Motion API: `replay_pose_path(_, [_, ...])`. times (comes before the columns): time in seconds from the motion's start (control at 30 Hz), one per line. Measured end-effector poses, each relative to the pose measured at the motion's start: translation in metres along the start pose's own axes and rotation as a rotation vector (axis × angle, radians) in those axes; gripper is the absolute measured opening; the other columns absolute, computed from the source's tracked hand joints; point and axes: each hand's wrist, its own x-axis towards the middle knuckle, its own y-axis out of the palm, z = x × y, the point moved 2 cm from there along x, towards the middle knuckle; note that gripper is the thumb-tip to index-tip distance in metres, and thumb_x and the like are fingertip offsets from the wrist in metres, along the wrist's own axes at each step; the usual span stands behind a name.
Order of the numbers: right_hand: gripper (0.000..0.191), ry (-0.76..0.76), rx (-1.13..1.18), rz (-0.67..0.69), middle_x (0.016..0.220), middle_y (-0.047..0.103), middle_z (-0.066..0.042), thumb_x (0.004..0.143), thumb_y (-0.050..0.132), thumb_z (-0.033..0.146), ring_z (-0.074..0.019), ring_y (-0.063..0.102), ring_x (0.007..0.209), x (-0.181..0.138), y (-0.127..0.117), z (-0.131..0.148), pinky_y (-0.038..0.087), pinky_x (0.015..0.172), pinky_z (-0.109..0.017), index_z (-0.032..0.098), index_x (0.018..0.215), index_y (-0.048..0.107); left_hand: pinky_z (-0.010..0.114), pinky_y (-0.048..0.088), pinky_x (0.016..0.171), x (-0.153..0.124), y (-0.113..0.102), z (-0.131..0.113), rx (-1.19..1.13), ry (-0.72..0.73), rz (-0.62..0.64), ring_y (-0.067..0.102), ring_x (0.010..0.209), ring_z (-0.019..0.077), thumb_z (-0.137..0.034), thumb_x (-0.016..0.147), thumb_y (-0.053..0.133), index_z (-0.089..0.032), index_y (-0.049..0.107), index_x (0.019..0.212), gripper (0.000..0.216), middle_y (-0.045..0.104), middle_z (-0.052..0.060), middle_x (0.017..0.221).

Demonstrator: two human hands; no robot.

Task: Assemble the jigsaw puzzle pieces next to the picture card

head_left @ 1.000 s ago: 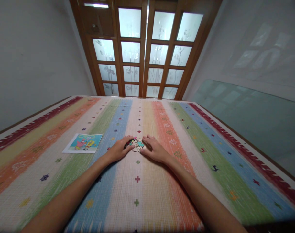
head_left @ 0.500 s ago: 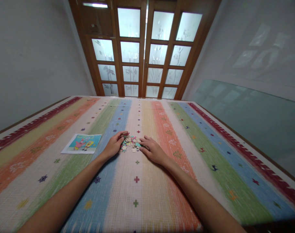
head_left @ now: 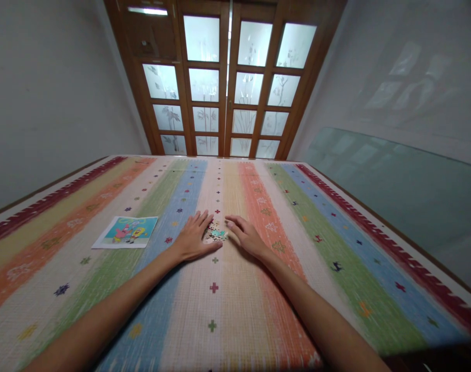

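Two hands flat on the striped cloth point(head_left: 336, 243) of the desk, palms down, fingers spread and open, gripping nothing. Left hand point(head_left: 192, 240) pressed against the near-left edge of a small heap of puzzle pieces point(head_left: 216, 233); right hand point(head_left: 246, 238) just beside the heap on its right, fingertips near or touching the outer pieces, hard to tell which. Heap itself sitting between the two hands, near the middle of the desk, on the pale stripe. Partly hidden under the left fingers, so full spread of pieces not clear.

Well apart to the left, lying flat: a cartoon picture card point(head_left: 125, 232), untouched. Beyond the desk, wooden doors with frosted panes point(head_left: 223, 88); along the right, a glass panel point(head_left: 394, 181) leaning by the wall.

Judging by the flat palms on either side, likely gathering or spreading the pieces. Best done with light, even pressure and slow sweeps, keeping fingers low so nothing slips underneath or skids across the woven cloth. Worth keeping the pile inside the span of both hands, away from the desk edges. Small pieces apt to catch in the weave or flip face down, so gentle nudging rather than hard pushing.
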Motion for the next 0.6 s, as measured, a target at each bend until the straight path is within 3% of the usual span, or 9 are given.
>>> replay_pose_path(0.13, [0.035, 0.039, 0.101, -0.051, 0.124, 0.072, -0.01, 0.098, 0.05, 0.04, -0.0236, 0.066, 0.117, 0.001, 0.001, -0.003, 0.047, 0.107, -0.042, 0.021, 0.121, 0.069, 0.057, 0.025, 0.124, 0.013, 0.006, -0.009, -0.004, 0.024, -0.003, 0.029, 0.151, 0.039, -0.063, 0.09, 0.062, -0.012, 0.045, 0.15, 0.08, 0.036, 0.019, 0.161])
replay_pose_path(0.27, [0.037, 0.063, 0.192, -0.112, 0.118, 0.074, -0.01, 0.096, 0.049, 0.047, -0.0252, 0.068, 0.113, 0.002, 0.0, -0.007, 0.048, 0.104, -0.044, 0.021, 0.113, 0.07, 0.051, 0.032, 0.122, 0.023, 0.008, -0.016, 0.01, 0.098, -0.043, 0.042, 0.144, 0.0333, -0.041, 0.093, 0.056, -0.015, 0.055, 0.14, 0.053, 0.05, 0.016, 0.152])
replay_pose_path(0.33, [0.039, 0.065, 0.209, -0.15, 0.117, 0.074, -0.011, 0.096, 0.048, 0.05, -0.0262, 0.068, 0.114, 0.002, 0.0, -0.008, 0.048, 0.103, -0.044, 0.021, 0.111, 0.07, 0.05, 0.034, 0.122, 0.026, 0.009, -0.018, 0.02, 0.115, -0.058, 0.045, 0.141, 0.0319, -0.035, 0.091, 0.056, -0.015, 0.056, 0.139, 0.052, 0.053, 0.016, 0.148])
replay_pose_path(0.47, [0.041, 0.079, 0.201, -0.195, 0.119, 0.073, -0.011, 0.098, 0.045, 0.052, -0.0256, 0.069, 0.113, 0.002, 0.0, -0.007, 0.049, 0.101, -0.042, 0.022, 0.11, 0.07, 0.059, 0.028, 0.122, 0.034, 0.014, -0.021, 0.043, 0.061, -0.072, 0.032, 0.148, 0.0413, -0.05, 0.086, 0.067, -0.014, 0.053, 0.145, 0.07, 0.043, 0.018, 0.156])
replay_pose_path(0.6, [0.04, 0.067, 0.175, -0.172, 0.115, 0.075, -0.012, 0.096, 0.048, 0.05, -0.026, 0.07, 0.11, 0.001, 0.0, -0.008, 0.05, 0.101, -0.042, 0.02, 0.108, 0.072, 0.062, 0.029, 0.12, 0.042, 0.019, -0.019, 0.033, 0.053, -0.085, 0.041, 0.143, 0.0404, -0.054, 0.094, 0.058, -0.018, 0.062, 0.134, 0.054, 0.053, 0.016, 0.149])
